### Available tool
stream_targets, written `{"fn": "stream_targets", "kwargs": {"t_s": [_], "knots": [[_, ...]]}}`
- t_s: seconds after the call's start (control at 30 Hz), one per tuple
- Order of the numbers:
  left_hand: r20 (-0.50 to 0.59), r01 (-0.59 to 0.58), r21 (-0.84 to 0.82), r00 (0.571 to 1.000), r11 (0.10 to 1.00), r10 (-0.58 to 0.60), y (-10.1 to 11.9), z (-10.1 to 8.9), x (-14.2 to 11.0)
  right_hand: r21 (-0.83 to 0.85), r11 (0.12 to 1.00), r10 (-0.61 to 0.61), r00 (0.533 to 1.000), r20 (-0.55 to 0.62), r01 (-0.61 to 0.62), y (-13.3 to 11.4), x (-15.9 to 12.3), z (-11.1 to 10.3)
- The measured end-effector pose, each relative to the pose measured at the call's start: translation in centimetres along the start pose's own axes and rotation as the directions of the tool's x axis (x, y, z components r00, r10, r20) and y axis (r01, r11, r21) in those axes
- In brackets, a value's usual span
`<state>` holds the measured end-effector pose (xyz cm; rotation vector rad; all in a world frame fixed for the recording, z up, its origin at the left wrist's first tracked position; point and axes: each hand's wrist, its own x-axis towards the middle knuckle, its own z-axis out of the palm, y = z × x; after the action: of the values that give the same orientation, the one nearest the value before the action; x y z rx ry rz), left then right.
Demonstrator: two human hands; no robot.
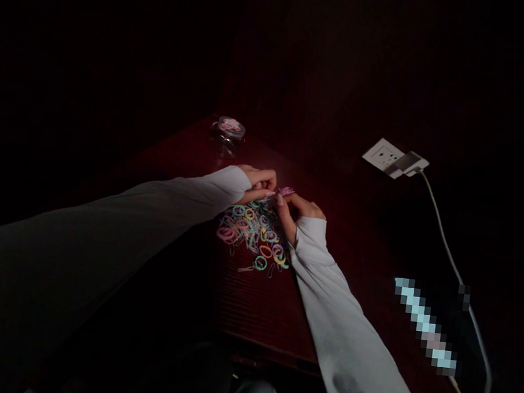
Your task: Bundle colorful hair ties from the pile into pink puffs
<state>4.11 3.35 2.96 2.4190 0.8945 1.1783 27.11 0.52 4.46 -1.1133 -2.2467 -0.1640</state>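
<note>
A loose pile of small coloured hair ties and hair clips lies on a dark red table. Over the far edge of that pile, my left hand has its fingers bent in a pinch. My right hand comes in from the other side, its thumb and fingertips pressed together close to the left fingertips. Whatever sits between the fingers is too small and dim to name. Just beyond the right fingertips shows a pink thing, its kind unclear.
A clear jar with a pink-patterned lid stands at the back left of the table. To the right are a wall socket with a charger, a white cable and a bright pixelated screen. The surroundings are very dark.
</note>
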Motion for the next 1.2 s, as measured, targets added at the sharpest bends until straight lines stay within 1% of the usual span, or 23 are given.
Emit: {"fn": "stream_targets", "kwargs": {"t_s": [0.13,0.2,0.3,0.5,0.6,0.77,0.87,1.07,1.2], "knots": [[0.016,-0.001,0.045,1.0,0.999,0.0,0.2,0.1,0.2,-0.139,0.989,-0.059,0.998,-0.038,0.053,0.0,-0.1,-0.2],[0.008,0.003,0.059,1.0,0.998,-0.003,0.5,0.0,0.3,-0.153,0.987,-0.059,0.998,-0.034,0.053,0.1,-0.2,0.0],[0.001,-0.004,0.074,1.0,0.997,0.004,1.1,0.1,0.3,-0.089,0.995,-0.033,0.999,0.006,0.033,0.0,-0.3,0.3],[-0.027,0.013,0.048,1.0,0.999,-0.012,1.8,0.2,0.0,0.091,0.993,0.068,0.997,0.038,-0.071,-1.1,-0.3,0.1],[-0.04,0.034,0.023,0.999,0.999,-0.033,2.4,0.1,0.0,0.123,0.986,0.104,0.994,0.04,-0.109,-1.1,-0.3,-0.2],[-0.055,0.036,-0.04,0.998,0.999,-0.038,3.2,0.2,-0.1,0.176,0.977,0.113,0.992,0.048,-0.12,-1.5,-0.3,-0.6],[-0.062,0.031,-0.075,0.997,0.997,-0.036,3.0,0.6,0.0,0.208,0.969,0.122,0.991,0.059,-0.132,-1.8,-0.3,-0.7],[-0.062,0.034,-0.072,0.997,0.997,-0.038,1.6,1.5,0.8,0.309,0.941,0.128,0.99,0.063,-0.141,-1.6,-0.1,-0.1],[-0.067,0.025,-0.096,0.997,0.995,-0.031,1.2,1.5,0.9,0.328,0.935,0.123,0.991,0.061,-0.136,-1.3,-0.1,0.0]]}}
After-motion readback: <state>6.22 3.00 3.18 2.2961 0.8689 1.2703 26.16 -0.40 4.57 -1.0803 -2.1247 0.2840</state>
